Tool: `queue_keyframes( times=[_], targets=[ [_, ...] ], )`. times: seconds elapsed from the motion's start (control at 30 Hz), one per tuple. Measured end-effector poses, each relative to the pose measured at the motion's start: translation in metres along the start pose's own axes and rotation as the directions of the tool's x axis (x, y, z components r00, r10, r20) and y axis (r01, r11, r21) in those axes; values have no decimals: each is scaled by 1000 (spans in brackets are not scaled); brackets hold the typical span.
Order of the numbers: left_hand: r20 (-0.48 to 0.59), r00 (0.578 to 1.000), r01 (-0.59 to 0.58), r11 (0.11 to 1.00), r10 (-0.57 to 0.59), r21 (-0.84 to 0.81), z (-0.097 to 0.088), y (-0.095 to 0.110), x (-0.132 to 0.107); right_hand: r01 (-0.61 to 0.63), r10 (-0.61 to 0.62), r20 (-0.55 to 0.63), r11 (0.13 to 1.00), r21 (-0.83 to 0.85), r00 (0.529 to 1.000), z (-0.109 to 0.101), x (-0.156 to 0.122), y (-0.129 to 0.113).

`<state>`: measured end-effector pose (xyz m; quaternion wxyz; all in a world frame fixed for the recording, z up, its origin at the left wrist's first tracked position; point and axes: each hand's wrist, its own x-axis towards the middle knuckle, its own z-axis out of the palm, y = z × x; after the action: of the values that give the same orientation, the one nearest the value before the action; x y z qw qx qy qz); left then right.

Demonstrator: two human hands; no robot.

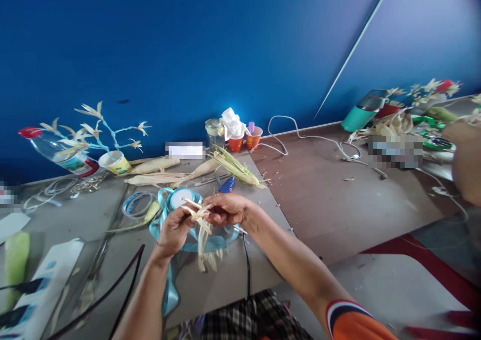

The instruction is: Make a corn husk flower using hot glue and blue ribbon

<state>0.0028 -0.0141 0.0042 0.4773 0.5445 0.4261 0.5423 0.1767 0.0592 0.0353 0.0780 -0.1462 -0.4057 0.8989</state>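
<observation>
Holding a pale, star-shaped dried-husk flower (199, 214) between both hands, we keep it above the grey tabletop (221, 285), in front of a glossy light-blue ribbon (171, 292). Our left hand (177, 231) pinches the flower between thumb and finger; our right hand (228, 211), fingers curled, grasps its other side, the palm hidden from us. Just beyond our right hand lies a blue plastic tool (227, 185), near long straw-coloured husks (156, 166).
</observation>
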Motion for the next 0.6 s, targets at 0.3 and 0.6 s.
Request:
queue_keyframes(
  times=[0.3, 0.6],
  targets=[
    [-129, 991, -53, 991, 37, -126, -11, -2, 2, 191, -174, -193, 979, 75, 966, -15, -25, -19],
    [-216, 973, -62, 992, 85, 110, -8, -2, 8, 214, -449, -343, 811, -545, 825, 11, -21, -17]
  ],
)
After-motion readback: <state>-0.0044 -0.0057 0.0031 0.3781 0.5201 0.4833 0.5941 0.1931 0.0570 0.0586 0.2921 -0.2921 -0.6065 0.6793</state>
